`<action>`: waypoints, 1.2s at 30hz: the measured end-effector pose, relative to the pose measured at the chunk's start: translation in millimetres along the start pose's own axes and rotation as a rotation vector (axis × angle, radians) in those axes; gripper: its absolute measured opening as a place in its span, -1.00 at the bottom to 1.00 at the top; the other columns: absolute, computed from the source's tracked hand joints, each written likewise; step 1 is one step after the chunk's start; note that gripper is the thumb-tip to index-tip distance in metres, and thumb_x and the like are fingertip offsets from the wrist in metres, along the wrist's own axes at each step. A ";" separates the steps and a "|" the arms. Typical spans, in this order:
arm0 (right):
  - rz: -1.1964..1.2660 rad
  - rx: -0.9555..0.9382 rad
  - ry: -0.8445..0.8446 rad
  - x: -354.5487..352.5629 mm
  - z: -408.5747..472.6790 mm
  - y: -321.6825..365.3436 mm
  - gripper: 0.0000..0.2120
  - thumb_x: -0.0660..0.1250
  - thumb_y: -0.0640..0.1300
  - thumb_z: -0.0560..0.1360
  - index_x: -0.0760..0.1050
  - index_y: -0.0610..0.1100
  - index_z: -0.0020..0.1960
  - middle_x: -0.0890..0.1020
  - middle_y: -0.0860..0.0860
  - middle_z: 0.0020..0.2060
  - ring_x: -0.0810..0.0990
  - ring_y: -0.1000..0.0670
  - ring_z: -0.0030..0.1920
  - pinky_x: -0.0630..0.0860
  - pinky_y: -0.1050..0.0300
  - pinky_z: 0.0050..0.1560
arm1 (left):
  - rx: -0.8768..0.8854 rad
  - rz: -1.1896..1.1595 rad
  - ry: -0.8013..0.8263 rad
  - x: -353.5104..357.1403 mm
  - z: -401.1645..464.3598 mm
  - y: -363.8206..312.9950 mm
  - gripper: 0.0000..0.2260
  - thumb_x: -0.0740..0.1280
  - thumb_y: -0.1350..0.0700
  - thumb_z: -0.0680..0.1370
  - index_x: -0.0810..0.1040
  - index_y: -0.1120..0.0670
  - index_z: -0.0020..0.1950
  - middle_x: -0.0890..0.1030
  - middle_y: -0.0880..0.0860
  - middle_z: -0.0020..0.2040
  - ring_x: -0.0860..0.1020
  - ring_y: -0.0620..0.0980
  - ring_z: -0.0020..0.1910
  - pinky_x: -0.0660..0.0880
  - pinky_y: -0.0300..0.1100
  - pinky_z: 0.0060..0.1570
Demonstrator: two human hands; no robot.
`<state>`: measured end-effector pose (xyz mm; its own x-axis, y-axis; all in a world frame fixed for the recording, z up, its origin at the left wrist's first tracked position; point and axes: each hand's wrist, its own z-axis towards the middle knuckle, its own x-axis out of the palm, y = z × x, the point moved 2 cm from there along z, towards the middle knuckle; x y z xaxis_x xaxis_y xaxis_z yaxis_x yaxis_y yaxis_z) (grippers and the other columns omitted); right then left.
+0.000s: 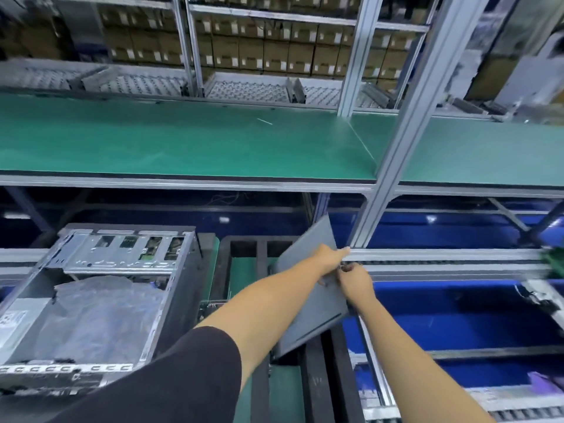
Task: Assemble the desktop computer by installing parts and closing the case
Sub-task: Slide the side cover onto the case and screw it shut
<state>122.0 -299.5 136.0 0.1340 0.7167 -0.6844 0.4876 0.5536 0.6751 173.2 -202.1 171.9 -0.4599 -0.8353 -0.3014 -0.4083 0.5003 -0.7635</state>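
An open desktop case [91, 300] lies on its side at the lower left, with a crumpled plastic bag [100, 315] inside it and its drive bay frame at the far end. To its right a flat grey side panel [308, 312] is tilted up on edge over a black frame. My left hand [331, 257] grips the panel's right edge near the top. My right hand [355, 280] pinches the same edge just below it. Both forearms reach in from the bottom.
A green work shelf [183, 141] spans the view above, held by an aluminium post [406, 123]. Blue bins [457, 315] sit at the right under a roller rail [442, 259]. Cardboard boxes fill the back racks. The black frame [320, 377] lies under the panel.
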 end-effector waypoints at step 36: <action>1.633 0.326 -0.052 141.5 -269.8 133.1 -0.63 0.21 -0.38 0.64 0.41 -0.25 0.43 0.61 -0.16 0.25 0.63 -0.12 0.04 0.61 0.09 0.00 | 0.372 -0.726 -0.376 -262.0 -203.8 165.1 -0.74 0.28 -0.06 0.61 0.29 0.08 0.01 0.43 0.14 -0.06 0.39 0.06 -0.11 0.36 0.03 -0.06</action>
<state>-26.9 -10.0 203.3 0.6733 0.3958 0.6245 -0.0387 -0.8247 0.5643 65.5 145.8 241.3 0.1274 -0.9693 0.2104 -0.1862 -0.2317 -0.9548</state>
